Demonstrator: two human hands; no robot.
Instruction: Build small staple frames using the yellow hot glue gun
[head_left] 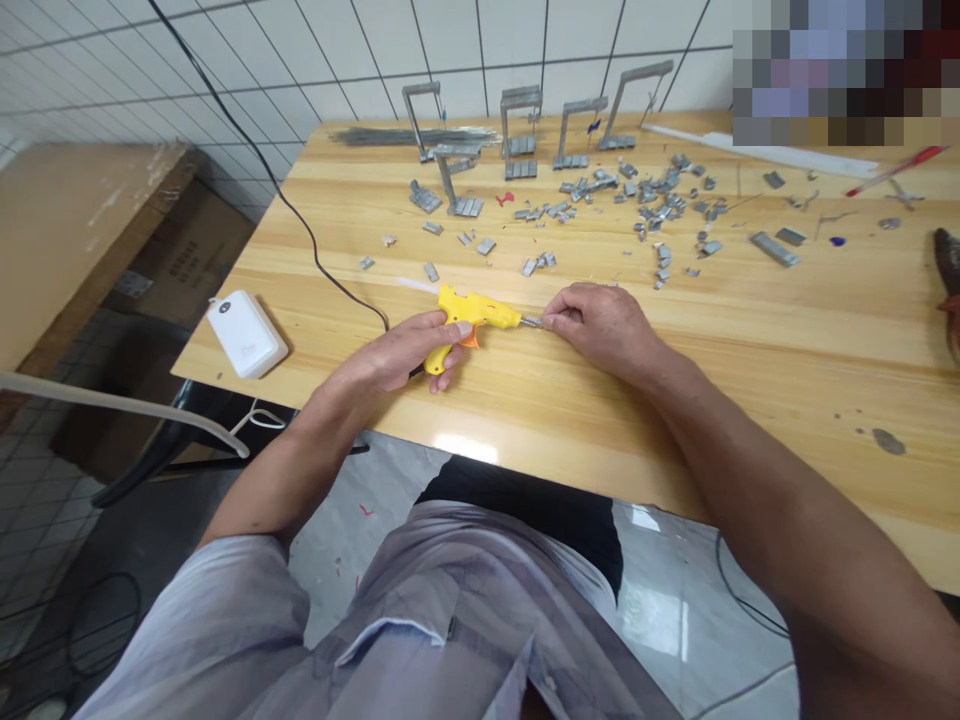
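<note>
My left hand [420, 350] is wrapped round the handle of a yellow glue gun [480, 308] with an orange trigger [470, 338]. A whitish glue stick [417, 286] pokes out of its back end. The gun points right, its metal nozzle [530, 321] meeting the fingertips of my right hand [600, 325]. Those fingers are pinched together at the nozzle tip; whatever small thing they hold is hidden. Small grey metal-looking pieces [536, 264] lie just beyond both hands.
Several grey frame-shaped pieces [521, 130] stand along the back by a bundle of thin rods [412, 137]. Loose grey bits [660, 205] are scattered at centre right. A white power bank [247, 333] lies at the table's left. A black cord [300, 215] crosses the left side.
</note>
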